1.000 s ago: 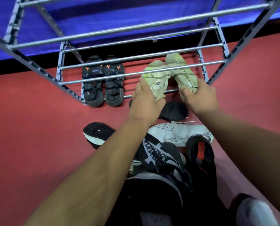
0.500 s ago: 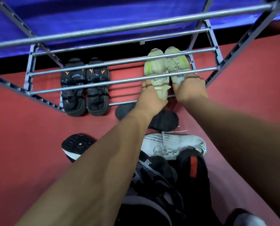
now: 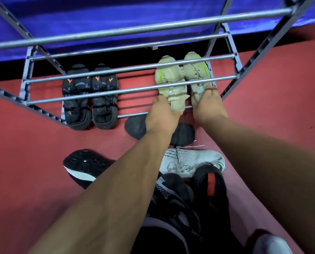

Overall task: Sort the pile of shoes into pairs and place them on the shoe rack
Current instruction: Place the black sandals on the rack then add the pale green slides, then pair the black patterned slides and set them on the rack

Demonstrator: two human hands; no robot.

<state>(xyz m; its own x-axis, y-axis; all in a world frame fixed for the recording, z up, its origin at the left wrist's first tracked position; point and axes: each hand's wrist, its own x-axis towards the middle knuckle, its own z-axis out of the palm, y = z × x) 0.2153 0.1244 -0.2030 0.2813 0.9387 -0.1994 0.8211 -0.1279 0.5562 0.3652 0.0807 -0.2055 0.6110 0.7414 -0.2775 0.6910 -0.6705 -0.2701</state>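
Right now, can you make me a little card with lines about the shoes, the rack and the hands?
rack: metal shoe rack, shoes on its lowest rails
left pair: black sandals with orange marks, side by side
right pair: beige sneakers with green trim, side by side
left hand: grips the heel of the left beige one
right hand: grips the heel of the right beige one
floor pile: white sneaker, black shoe lying sole up, more dark shoes
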